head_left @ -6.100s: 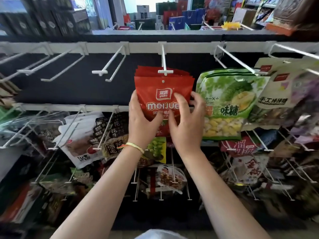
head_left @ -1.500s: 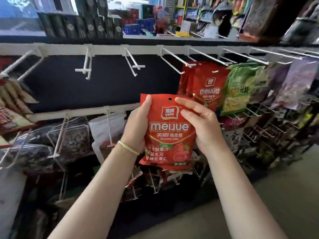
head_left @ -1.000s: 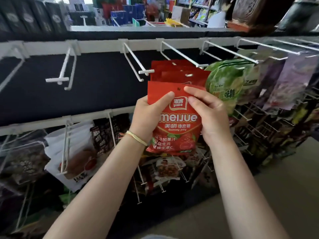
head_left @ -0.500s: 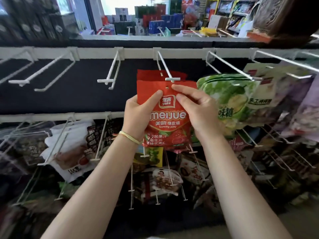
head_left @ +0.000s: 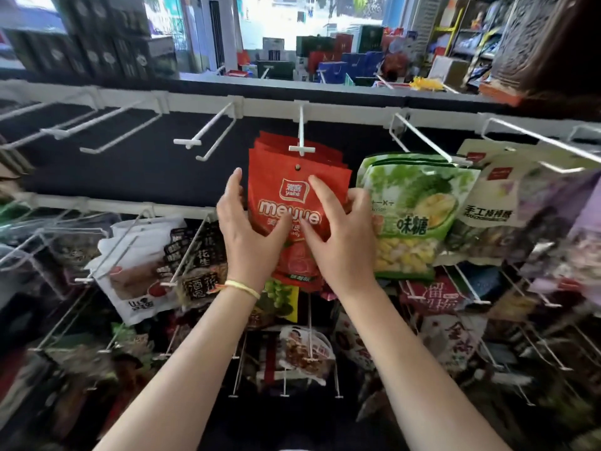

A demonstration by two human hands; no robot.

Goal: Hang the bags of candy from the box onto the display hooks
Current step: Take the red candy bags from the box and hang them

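Note:
A red "meijue" gummy candy bag (head_left: 294, 203) is held up in front of a stack of the same red bags (head_left: 328, 157) that hang on a white display hook (head_left: 301, 148) on the top rail. The front bag's punched hole sits just below the hook's tip; I cannot tell whether the wire is through it. My left hand (head_left: 247, 229) holds the bag's left edge, thumb across the front. My right hand (head_left: 338, 229) grips the right edge, with its forefinger and thumb on the front. The box is out of view.
Green durian candy bags (head_left: 409, 206) hang on the hook to the right, with pale bags (head_left: 487, 203) beyond. Bare white hooks (head_left: 195, 141) stick out to the left on the top rail. Lower rows of hooks carry dark and white snack bags (head_left: 140, 271).
The red bag has gone up and back toward the hook, and now lies against the hanging stack. Both hands have slid lower on the bag.

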